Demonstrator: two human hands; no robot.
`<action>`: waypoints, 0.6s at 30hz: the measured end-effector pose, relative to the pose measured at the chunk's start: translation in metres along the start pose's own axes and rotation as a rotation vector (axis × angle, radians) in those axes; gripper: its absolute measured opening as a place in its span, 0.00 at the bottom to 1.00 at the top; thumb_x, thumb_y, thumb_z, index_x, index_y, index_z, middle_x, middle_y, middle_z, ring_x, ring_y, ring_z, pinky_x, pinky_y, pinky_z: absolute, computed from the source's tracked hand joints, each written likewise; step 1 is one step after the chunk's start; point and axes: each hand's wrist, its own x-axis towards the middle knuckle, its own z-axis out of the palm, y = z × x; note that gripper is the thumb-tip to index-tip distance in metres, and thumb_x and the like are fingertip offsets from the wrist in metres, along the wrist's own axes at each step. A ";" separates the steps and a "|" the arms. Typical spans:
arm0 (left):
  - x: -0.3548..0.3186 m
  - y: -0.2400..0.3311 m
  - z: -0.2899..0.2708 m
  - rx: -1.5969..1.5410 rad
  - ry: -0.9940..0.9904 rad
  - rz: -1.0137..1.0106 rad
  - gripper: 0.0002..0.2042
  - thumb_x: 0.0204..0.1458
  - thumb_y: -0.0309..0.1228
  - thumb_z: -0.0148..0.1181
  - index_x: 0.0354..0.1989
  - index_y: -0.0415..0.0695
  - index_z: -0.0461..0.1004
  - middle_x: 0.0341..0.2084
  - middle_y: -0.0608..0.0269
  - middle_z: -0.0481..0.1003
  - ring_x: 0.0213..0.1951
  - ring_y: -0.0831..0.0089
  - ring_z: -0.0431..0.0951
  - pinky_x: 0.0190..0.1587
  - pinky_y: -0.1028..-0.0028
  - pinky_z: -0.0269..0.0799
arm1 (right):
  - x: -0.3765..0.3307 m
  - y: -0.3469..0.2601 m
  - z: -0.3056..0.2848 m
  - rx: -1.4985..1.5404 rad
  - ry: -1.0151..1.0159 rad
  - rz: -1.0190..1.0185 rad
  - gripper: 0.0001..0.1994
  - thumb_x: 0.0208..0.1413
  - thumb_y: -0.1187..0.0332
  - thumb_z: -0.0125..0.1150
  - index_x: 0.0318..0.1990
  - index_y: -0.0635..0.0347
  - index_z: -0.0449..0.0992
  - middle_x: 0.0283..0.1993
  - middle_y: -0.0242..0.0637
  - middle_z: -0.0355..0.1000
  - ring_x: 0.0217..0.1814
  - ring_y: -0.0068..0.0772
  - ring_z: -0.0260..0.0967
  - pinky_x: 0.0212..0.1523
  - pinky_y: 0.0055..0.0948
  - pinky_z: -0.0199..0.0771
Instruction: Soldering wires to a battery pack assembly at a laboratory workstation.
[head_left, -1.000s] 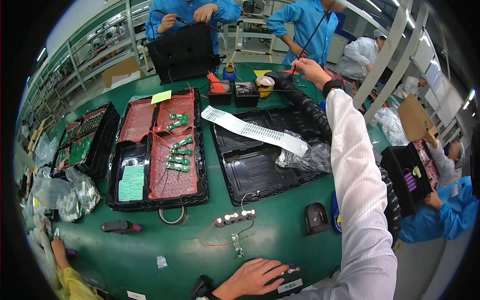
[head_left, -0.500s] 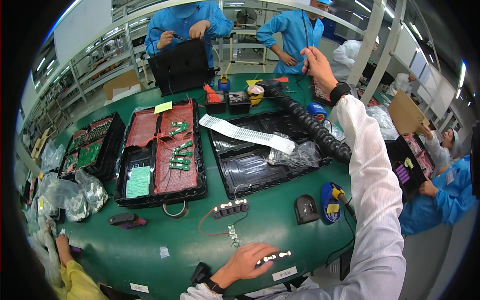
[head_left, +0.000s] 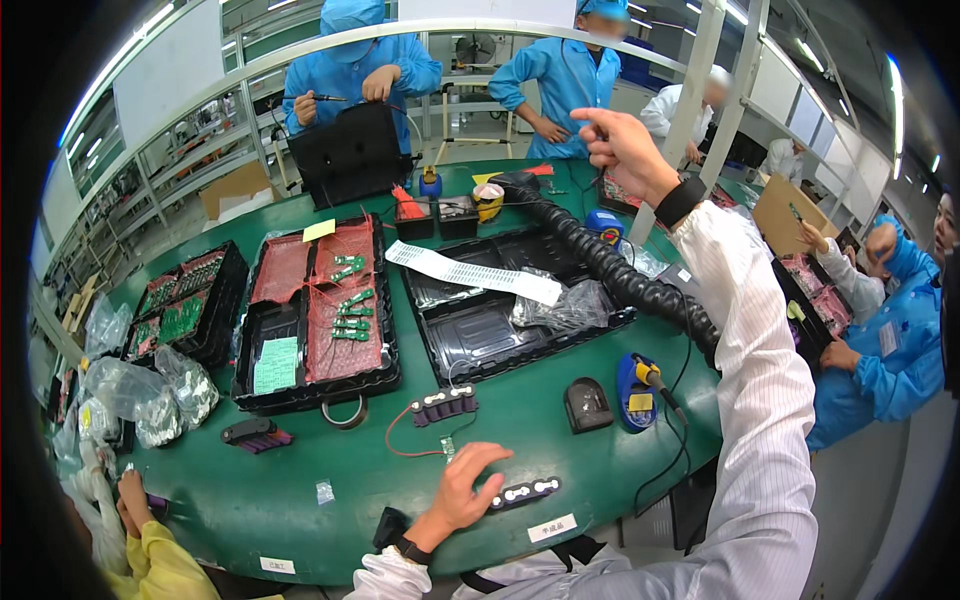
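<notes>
Near front edge of green table [head_left: 300,500], left hand [head_left: 465,490] rests flat, fingers spread, on black battery strip [head_left: 520,493], not gripping. Second battery pack [head_left: 443,406] with red wire just beyond strip. Right hand [head_left: 625,150] raised high above far side, fingers loosely curled, holding nothing visible. Soldering iron [head_left: 650,380] right of strip.

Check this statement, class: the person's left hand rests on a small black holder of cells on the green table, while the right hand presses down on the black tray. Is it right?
Not quite. The head view shows the right hand raised in the air, clear of the black tray. The rest stands: the left hand rests on the small black holder of cells on the green table.
</notes>
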 end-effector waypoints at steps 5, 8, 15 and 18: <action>0.031 0.020 -0.007 -0.078 0.147 -0.052 0.12 0.56 0.21 0.60 0.49 0.36 0.77 0.44 0.51 0.79 0.47 0.59 0.80 0.53 0.65 0.74 | -0.024 0.006 0.013 0.052 -0.055 0.105 0.14 0.72 0.67 0.51 0.57 0.66 0.72 0.36 0.31 0.71 0.30 0.16 0.63 0.30 0.18 0.64; 0.055 0.029 -0.006 -0.193 0.204 -0.081 0.13 0.61 0.21 0.57 0.54 0.36 0.74 0.46 0.56 0.79 0.50 0.68 0.78 0.56 0.69 0.72 | -0.043 0.020 0.023 -0.113 -0.129 0.147 0.12 0.71 0.62 0.53 0.52 0.61 0.73 0.37 0.31 0.75 0.35 0.21 0.73 0.39 0.22 0.74; 0.112 0.017 0.018 -0.397 0.256 -0.093 0.18 0.65 0.23 0.55 0.63 0.38 0.70 0.51 0.56 0.79 0.53 0.68 0.79 0.61 0.68 0.71 | -0.100 0.049 0.036 -0.055 -0.226 0.178 0.15 0.76 0.60 0.44 0.49 0.61 0.74 0.30 0.24 0.65 0.30 0.16 0.61 0.39 0.24 0.71; 0.133 0.001 0.030 -0.440 0.226 -0.115 0.21 0.66 0.24 0.54 0.68 0.39 0.66 0.57 0.54 0.76 0.56 0.67 0.77 0.61 0.67 0.71 | -0.115 0.052 0.033 -0.028 -0.268 0.156 0.17 0.77 0.58 0.42 0.51 0.60 0.74 0.30 0.21 0.63 0.32 0.14 0.60 0.42 0.22 0.69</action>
